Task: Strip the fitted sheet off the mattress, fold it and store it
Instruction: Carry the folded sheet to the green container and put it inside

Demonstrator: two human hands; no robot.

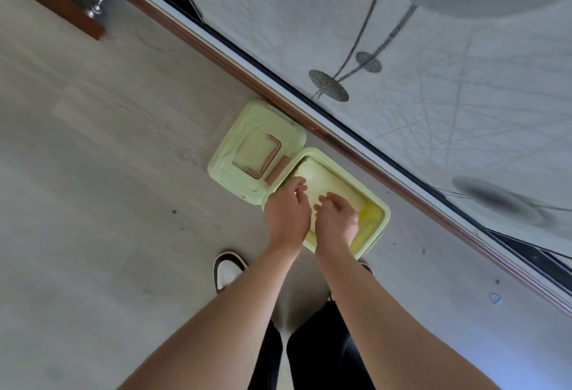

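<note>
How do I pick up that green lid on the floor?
Grip the lid by its pink handle, reaching straight down from above. The lid lies flat on the floor, top up, beside the open box, and the handle looks raised enough to curl your fingers under. The flat rim offers less to hold.

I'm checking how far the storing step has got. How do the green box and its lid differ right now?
The box lies open side up and holds the pale folded sheet; the lid lies flat beside it on the floor with nothing on it. The lid has a pinkish handle on top; the box shows none. Both hands, left hand and right hand, are down in the box; neither touches the lid. Both are the same light green plastic.
</note>
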